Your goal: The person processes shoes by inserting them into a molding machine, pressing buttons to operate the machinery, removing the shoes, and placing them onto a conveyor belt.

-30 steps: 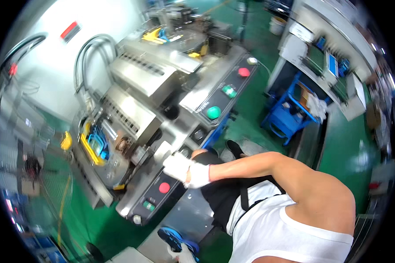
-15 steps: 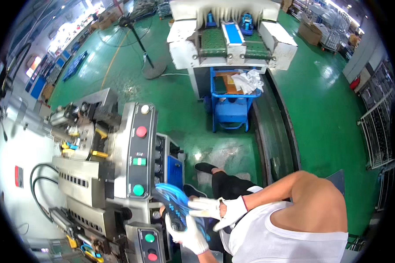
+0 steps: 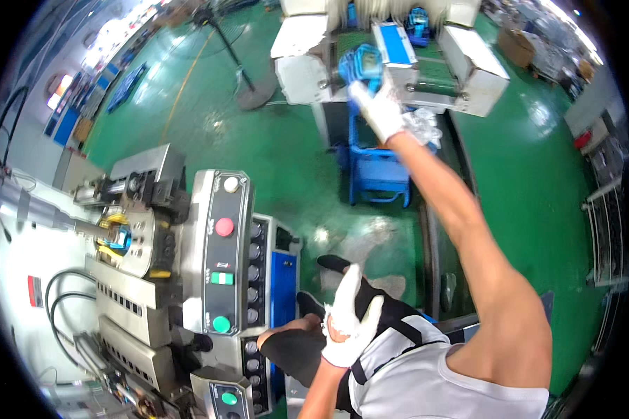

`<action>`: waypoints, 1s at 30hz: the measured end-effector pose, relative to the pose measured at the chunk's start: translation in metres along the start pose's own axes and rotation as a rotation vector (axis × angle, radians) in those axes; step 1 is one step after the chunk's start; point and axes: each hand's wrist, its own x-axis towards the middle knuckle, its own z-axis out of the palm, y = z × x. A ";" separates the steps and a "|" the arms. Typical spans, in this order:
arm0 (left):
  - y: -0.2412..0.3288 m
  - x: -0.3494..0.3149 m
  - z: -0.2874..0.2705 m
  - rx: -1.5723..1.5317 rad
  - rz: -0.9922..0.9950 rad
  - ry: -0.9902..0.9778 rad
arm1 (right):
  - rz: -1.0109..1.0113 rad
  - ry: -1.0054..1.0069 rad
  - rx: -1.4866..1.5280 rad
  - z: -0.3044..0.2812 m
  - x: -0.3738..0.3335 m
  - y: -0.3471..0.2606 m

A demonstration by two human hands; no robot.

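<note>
My right arm is stretched forward to the conveyor machine. In its white glove, my right hand (image 3: 381, 112) is closed on a blue shoe upper (image 3: 363, 64), blurred by motion, above the near edge of the left belt. My left hand (image 3: 351, 322), also gloved, is held over my lap with fingers spread and nothing in it. To the left stands a metal press machine (image 3: 129, 286). A small blue piece (image 3: 121, 237) sits among its yellow clamps.
Farther in on the conveyor, another blue shoe upper (image 3: 417, 26) rests near the hanging strips. A blue cart (image 3: 379, 178) with white cloths stands below the belts. A control panel (image 3: 223, 258) with coloured buttons is at my left; a pedestal fan (image 3: 255, 91) stands beyond it.
My right hand has gone from beside the press out to the conveyor, carrying the blue shoe upper. My left hand has let go of it and opened over my lap.
</note>
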 end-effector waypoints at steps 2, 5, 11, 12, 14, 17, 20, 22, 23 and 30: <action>-0.026 -0.040 -0.001 -0.057 -0.236 0.090 | 0.192 -0.292 -0.225 0.022 0.067 0.019; -0.042 -0.103 -0.006 -0.170 -0.555 0.296 | 0.089 -0.480 -0.539 0.048 0.125 0.052; -0.040 -0.231 -0.030 0.189 -0.922 0.795 | 0.058 -0.477 -0.624 0.056 0.129 0.075; -0.039 -0.248 -0.037 0.331 -1.085 0.830 | 0.060 -0.430 -0.567 0.047 0.109 0.075; -0.028 -0.287 -0.044 0.123 -1.271 1.108 | -0.173 -0.371 -0.167 0.037 0.013 0.088; -0.062 -0.389 -0.005 0.256 -1.255 1.253 | 0.327 -0.723 0.138 0.008 -0.156 0.107; -0.067 -0.442 0.034 0.021 -1.554 1.377 | 0.634 -1.138 0.122 -0.018 -0.308 0.075; -0.069 -0.456 0.064 -0.046 -1.533 1.480 | 0.555 -1.485 0.006 -0.025 -0.361 0.049; -0.075 -0.471 0.090 -0.004 -1.468 1.515 | 0.483 -1.442 0.055 -0.029 -0.391 0.033; 0.005 -0.544 0.236 0.352 -1.858 1.797 | -0.556 -1.754 -0.196 -0.001 -0.395 -0.059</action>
